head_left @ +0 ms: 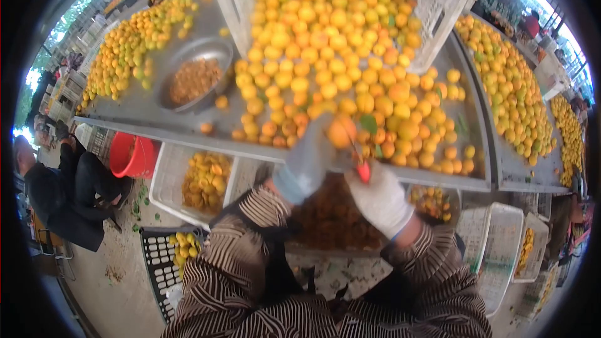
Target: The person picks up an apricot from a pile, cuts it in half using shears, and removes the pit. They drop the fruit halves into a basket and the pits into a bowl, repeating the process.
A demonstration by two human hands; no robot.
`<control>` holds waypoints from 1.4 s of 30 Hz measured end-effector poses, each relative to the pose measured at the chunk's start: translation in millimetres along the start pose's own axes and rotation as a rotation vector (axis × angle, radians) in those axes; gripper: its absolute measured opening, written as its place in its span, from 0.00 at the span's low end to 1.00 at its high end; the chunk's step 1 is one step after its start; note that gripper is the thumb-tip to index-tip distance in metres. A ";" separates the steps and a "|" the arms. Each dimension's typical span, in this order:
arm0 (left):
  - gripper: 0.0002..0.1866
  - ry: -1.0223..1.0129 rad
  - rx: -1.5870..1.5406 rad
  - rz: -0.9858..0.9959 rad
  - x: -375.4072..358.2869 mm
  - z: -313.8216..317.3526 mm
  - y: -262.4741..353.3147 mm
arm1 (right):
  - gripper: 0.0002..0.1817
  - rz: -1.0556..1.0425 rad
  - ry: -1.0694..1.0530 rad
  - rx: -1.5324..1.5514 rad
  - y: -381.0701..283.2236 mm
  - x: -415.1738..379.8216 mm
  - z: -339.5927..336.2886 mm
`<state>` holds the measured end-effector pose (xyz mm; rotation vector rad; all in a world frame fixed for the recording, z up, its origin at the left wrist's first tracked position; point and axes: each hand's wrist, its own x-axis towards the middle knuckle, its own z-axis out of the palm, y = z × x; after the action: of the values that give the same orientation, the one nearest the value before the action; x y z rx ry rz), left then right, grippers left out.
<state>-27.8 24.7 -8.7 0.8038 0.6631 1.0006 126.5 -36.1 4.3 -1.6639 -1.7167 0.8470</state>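
Note:
My left hand, in a greyish glove, is closed on an orange apricot at the table's front edge. My right hand, in a white glove, grips a small tool with a red handle; its thin dark tip points up to the apricot's underside. What kind of tool it is I cannot tell. Right behind both hands, loose apricots spread over the metal table, a few green leaves among them. Below the hands is a container of brown, wet-looking pieces, partly hidden by my forearms.
A tipped white crate spills apricots onto the table. At left stand a metal bowl of brown pits, a red bucket, a white crate of halved apricots and a black crate. A person sits at far left. Stacked crates stand right.

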 end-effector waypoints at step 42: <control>0.17 0.146 1.104 0.898 -7.0 31.4 -23.5 | 0.17 -0.088 0.150 0.826 -13.6 -2.2 -1.0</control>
<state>5.2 2.4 -10.1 2.1343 1.0215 1.4923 118.9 -38.4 15.6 -1.0447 -1.0889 1.1472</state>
